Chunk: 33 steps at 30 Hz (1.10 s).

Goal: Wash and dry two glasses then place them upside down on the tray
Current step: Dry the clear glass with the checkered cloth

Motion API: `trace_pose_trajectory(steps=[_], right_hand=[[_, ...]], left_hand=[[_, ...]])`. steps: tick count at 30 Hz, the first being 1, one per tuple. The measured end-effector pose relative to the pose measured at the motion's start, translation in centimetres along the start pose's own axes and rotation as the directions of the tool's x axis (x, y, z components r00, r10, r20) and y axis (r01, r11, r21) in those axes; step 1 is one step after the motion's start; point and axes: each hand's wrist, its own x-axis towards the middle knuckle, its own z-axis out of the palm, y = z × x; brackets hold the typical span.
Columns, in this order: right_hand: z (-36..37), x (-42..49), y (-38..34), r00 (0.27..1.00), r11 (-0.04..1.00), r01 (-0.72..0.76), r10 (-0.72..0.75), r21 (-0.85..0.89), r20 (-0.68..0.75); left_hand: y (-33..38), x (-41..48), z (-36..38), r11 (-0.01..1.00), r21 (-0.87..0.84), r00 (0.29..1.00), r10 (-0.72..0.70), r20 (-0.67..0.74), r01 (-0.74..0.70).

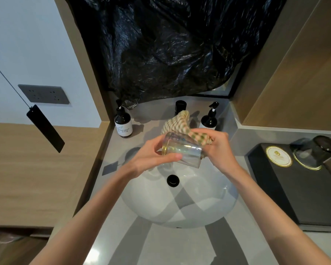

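Soap bottle (122,122) stands at the back-left of the counter, well apart from the work

Left hand (151,155): thumb laid along the near side of the glass (182,151), fingers curled round the far side. A firm grip, likely to steady it against rubbing

The glass lies on its side, tilted, in the air above the sink (180,207), drain (173,180) just below; drips would fall into the basin

Cloth (182,124) drapes over the top of the glass, bunched at its right end

Right hand (216,148): fingers curled round the cloth, holding it against that end. Cannot tell whether the cloth reaches inside

Judged: drying step, last glass

Tray (294,188) sits far right on the counter. A dark glass (313,153) stands on it mouth down, with a bare gold-rimmed coaster (278,156) just beside it, probably the spot kept for this one
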Motion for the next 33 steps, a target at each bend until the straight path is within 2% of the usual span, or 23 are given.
trace_pose_trajectory(steps=[3,6,8,10,12,14,17,19,22,24,26,28,29,31,33], right_hand=[[0.7,-0.4,0.0,0.991,0.975,-0.136,0.132,0.174,0.032],[1.5,-0.8,-0.4,0.933,0.847,-0.361,0.332,0.392,0.142],[1.9,-0.9,-0.2,0.869,0.747,-0.495,0.412,0.445,0.275],[2.1,-0.9,-0.3,0.767,0.614,-0.641,0.491,0.460,0.414],[2.3,-0.8,-0.4,0.698,0.519,-0.716,0.527,0.467,0.485],[2.5,-0.8,-0.4,0.724,0.564,-0.690,0.532,0.453,0.439],[2.3,-0.7,-0.6,0.880,0.831,-0.469,0.413,0.298,0.232],[2.0,-0.4,-0.8,0.955,0.950,-0.292,0.284,0.110,0.087],[1.5,-0.2,-1.1,0.996,0.985,-0.088,0.092,-0.151,0.016],[1.2,-0.4,-1.6,0.997,0.971,0.072,-0.064,-0.229,0.039],[1.2,-0.9,-1.8,0.988,0.957,0.157,-0.154,-0.242,0.030],[1.9,-1.3,-1.6,0.995,0.983,0.072,-0.083,-0.170,-0.055],[2.5,-1.5,-1.3,0.993,0.994,-0.019,0.006,-0.109,-0.119],[3.7,-1.6,-0.9,0.952,0.974,-0.223,0.229,0.048,-0.203],[4.6,-1.5,-0.8,0.891,0.913,-0.354,0.395,0.203,-0.222]], left_hand=[[0.0,-0.2,-0.1,0.996,0.043,0.997,0.074,-0.035,-0.073],[-0.1,-0.3,-0.3,0.983,0.095,0.987,0.160,-0.035,-0.156],[0.0,-0.3,-0.4,0.971,0.133,0.978,0.205,-0.038,-0.198],[0.1,-0.1,-0.6,0.955,0.184,0.968,0.245,-0.053,-0.232],[0.1,0.0,-0.8,0.945,0.211,0.961,0.268,-0.062,-0.250],[0.2,-0.1,-0.9,0.956,0.187,0.966,0.246,-0.082,-0.228],[-0.1,-0.3,-1.3,0.977,0.149,0.983,0.164,-0.085,-0.150],[-0.2,-0.7,-1.6,0.988,0.126,0.995,0.090,-0.033,-0.085],[0.0,-1.1,-1.9,0.990,0.140,0.998,-0.013,0.066,0.004],[0.2,-1.4,-2.1,0.986,0.162,0.990,-0.058,0.126,0.037],[0.5,-1.5,-2.0,0.988,0.146,0.987,-0.077,0.139,0.057],[0.3,-1.5,-1.6,0.993,0.103,0.995,-0.070,0.071,0.062],[0.0,-1.4,-1.3,0.996,0.057,0.998,-0.066,0.025,0.064],[-0.7,-1.5,-0.5,0.997,-0.063,0.998,-0.051,-0.046,0.048],[-1.4,-1.5,0.1,0.990,-0.140,0.994,-0.045,-0.101,0.031]])
